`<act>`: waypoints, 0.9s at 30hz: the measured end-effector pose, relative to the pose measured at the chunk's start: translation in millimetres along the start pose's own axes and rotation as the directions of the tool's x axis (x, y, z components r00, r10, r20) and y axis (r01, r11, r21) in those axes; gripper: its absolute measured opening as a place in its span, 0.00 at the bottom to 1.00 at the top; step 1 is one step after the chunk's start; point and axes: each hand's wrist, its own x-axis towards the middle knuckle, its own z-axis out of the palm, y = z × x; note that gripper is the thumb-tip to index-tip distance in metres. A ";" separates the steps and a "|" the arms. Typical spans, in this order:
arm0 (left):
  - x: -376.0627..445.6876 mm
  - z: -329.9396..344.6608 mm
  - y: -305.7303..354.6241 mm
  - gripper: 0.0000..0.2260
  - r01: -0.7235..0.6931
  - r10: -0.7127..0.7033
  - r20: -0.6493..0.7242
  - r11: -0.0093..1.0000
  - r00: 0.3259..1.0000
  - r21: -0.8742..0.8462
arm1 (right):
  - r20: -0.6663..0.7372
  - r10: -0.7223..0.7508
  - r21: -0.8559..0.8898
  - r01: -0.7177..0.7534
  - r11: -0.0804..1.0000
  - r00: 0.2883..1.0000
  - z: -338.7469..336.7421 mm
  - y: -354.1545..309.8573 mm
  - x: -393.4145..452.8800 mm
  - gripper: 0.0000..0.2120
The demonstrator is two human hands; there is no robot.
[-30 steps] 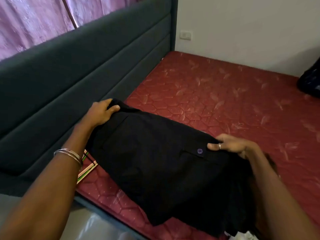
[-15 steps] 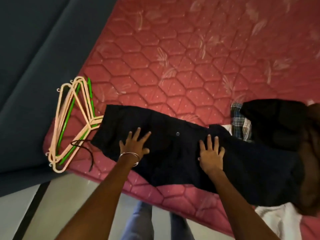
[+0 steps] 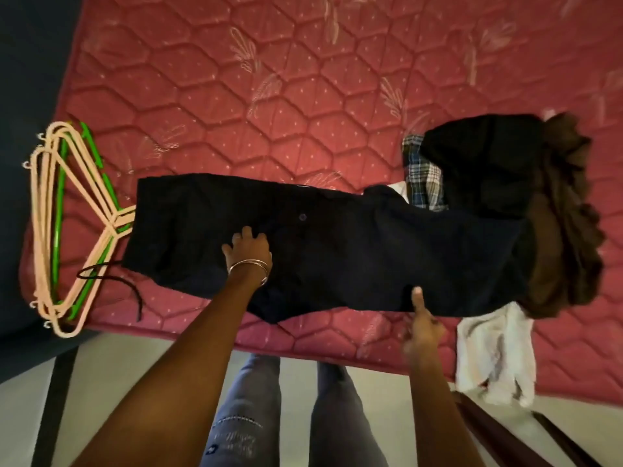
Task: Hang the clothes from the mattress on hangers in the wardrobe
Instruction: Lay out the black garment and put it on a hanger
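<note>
Fingers (image 3: pixel 251 235) of the left hand (image 3: pixel 247 249) are spread fairly wide and lie flat on the long black woven garment (image 3: pixel 337 251), pressing it down near a small dark round button (image 3: pixel 302 216). The right hand (image 3: pixel 423 326) sits at the near edge of the same garment, thumb up on the cloth; its other fingers look blurred, so I can't tell if they're pinching the hem or just touching it. Thin metal bangles (image 3: pixel 249 266) ring the left wrist.

No readable writing or labels anywhere, honestly.

The garment lies stretched left to right across the red quilted mattress (image 3: pixel 236 96), which has a hexagon stitch pattern with pale leaf prints. Its left end overlaps the necks of a stack of peach and green plastic hangers (image 3: pixel 67 210) lying flat by the mattress corner, with a thin black cord (image 3: pixel 111 278) beside them. At the right end there's a heap: a folded black piece (image 3: pixel 485 163), a blue-and-white checked cloth (image 3: pixel 423 173), a crumpled brown fabric (image 3: pixel 566 230), and a white textured cloth (image 3: pixel 495 348) hanging over the mattress edge.
</note>
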 end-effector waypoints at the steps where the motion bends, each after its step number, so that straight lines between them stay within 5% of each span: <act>1: -4.6 3.1 11.2 0.20 -0.050 0.050 -0.007 0.999 0.999 -0.020 | 0.004 0.044 0.091 -0.044 0.995 0.999 -0.6 -3.3 8.6 0.37; 9: -46.4 46.8 107.0 0.31 -0.289 0.292 0.083 0.956 0.953 -0.044 | 0.373 0.200 0.363 -0.341 0.867 0.906 -37.0 -20.5 50.8 0.34; 13: -45.4 64.4 126.4 0.46 -0.225 0.262 0.264 0.961 0.928 -0.163 | 0.702 0.175 0.351 -0.549 0.759 0.690 -44.6 -27.1 57.4 0.33; 16: -41.1 65.5 129.0 0.54 -0.217 0.261 0.299 0.961 0.918 -0.172 | 0.813 0.085 0.273 -0.505 0.819 0.577 -41.1 -33.4 55.9 0.38; 21: -39.4 60.8 132.5 0.62 -0.203 0.229 0.360 0.973 0.904 -0.109 | 0.769 -0.238 0.519 -0.362 0.774 0.593 -35.6 -59.7 60.8 0.44; 24: -39.3 58.7 132.4 0.65 -0.186 0.198 0.389 0.980 0.900 -0.069 | 0.725 -0.324 0.610 -0.349 0.711 0.608 -35.6 -83.4 57.0 0.32; 27: -41.5 60.4 131.1 0.65 -0.175 0.184 0.392 0.983 0.901 -0.061 | 0.729 -0.131 0.542 -0.449 0.710 0.672 -29.7 -108.1 55.9 0.25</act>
